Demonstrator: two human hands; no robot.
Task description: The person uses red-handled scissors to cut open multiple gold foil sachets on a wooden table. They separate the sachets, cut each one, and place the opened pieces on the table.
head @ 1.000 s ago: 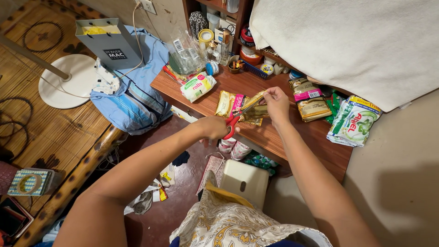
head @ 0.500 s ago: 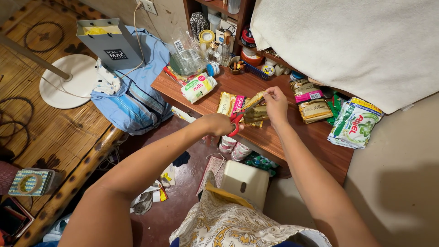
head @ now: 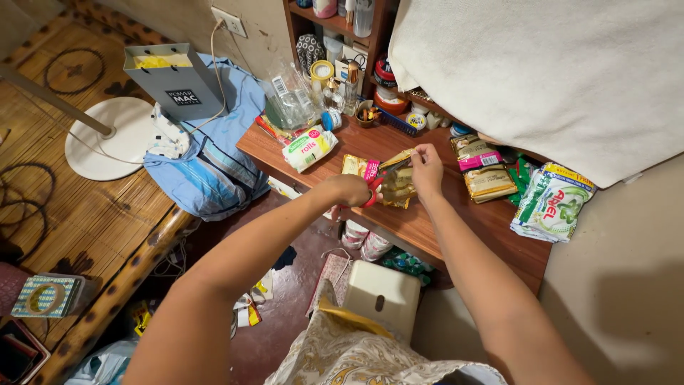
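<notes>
My left hand [head: 348, 190] grips red-handled scissors [head: 372, 192], whose blades reach up into a gold sachet strip [head: 396, 173]. My right hand [head: 427, 170] pinches the top edge of that gold strip and holds it up above the brown wooden table [head: 427, 221]. Another gold sachet [head: 353, 166] with a pink label lies flat just left of the scissors. The blade tips are partly hidden by the strip.
More gold sachets [head: 486, 173] and a green-and-white detergent pack [head: 553, 199] lie at the table's right. A white-and-green roll packet [head: 308, 148] sits at its left. Shelves of jars stand behind, a white towel [head: 541, 71] hangs above, and a blue bag [head: 206, 157] and grey paper bag [head: 178, 82] rest at left.
My left hand with the scissors has slid up and right, closer to the gold strip. The camera view has shifted slightly downward.
</notes>
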